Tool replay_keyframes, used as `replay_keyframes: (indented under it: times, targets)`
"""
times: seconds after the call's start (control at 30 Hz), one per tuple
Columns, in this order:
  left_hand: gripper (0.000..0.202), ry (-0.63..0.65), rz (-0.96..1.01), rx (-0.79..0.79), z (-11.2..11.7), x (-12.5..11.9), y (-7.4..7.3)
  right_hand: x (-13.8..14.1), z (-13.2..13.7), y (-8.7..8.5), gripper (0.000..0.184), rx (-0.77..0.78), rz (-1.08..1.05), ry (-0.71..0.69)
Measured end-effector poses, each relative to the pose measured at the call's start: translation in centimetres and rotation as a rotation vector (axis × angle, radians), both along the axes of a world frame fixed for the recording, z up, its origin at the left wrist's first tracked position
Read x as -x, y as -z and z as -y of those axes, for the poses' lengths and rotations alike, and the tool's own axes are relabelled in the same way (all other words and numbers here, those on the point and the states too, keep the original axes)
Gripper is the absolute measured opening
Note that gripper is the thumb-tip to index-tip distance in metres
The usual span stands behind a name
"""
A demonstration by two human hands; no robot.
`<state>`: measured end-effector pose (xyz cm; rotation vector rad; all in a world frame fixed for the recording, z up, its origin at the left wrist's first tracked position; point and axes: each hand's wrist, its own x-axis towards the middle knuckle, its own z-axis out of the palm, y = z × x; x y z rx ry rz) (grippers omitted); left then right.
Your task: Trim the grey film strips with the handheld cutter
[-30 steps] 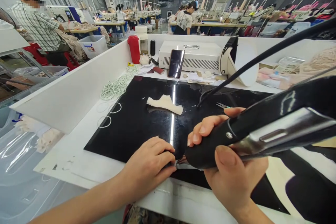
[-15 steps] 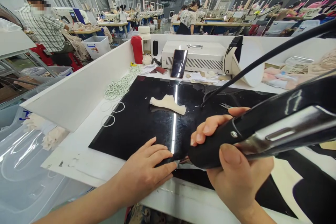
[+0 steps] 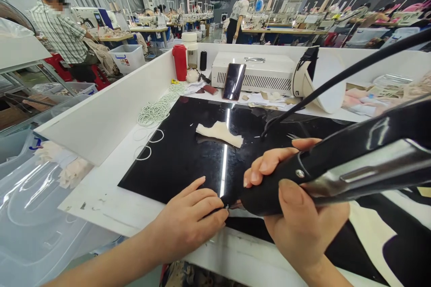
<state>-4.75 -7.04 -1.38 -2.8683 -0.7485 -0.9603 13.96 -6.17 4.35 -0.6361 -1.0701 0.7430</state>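
Observation:
My right hand is wrapped round a thick black hand tool with a long silver lever along its side. Its narrow coppery tip points left, close to the fingertips of my left hand. Those fingers are bent down at the front edge of a glossy black mat. A tiny pale bit shows at their ends beside the tip; what they pinch is mostly hidden. Beyond the hands, a cream curved fabric piece lies on the mat. Larger cream pieces lie at the lower right.
A heap of pale green elastic cord lies at the left, with loose loops nearby. Behind the mat stand a phone, a white vented box and a red bottle. A black cable arches across the right. A white side panel borders the table.
The whole view has shifted slightly, so the table things sit a little further right. Both hands keep nearly the same pose. In the background, a person now stands upright beyond the table.

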Motion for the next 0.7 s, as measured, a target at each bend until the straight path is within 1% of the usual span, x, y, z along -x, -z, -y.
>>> replay_keyframes:
  times: [0.07,0.17,0.33,0.47,0.57,0.7]
  targets:
    - [0.015,-0.02,0.032,0.039,-0.1,-0.1,-0.2,0.0,0.0,0.0,0.035,0.007,0.002,0.003]
    - [0.017,-0.052,0.047,0.099,-0.2,-0.1,-0.4,-0.1,0.1,-0.2,0.039,0.023,-0.042,-0.029]
    - [0.017,-0.059,0.05,0.152,-0.2,-0.1,-0.4,0.0,0.7,-0.5,0.041,0.034,-0.074,-0.067]
    - [0.017,-0.049,0.037,0.164,-0.4,-0.2,-0.1,0.3,0.9,-0.3,0.039,0.026,-0.063,-0.044]
    - [0.018,-0.035,0.022,0.162,-0.5,-0.2,0.2,0.3,0.9,-0.2,0.037,0.02,-0.051,-0.055]
    - [0.019,0.023,-0.022,0.185,-0.7,-0.2,0.3,-0.7,0.7,-0.7,0.038,0.033,-0.043,-0.069]
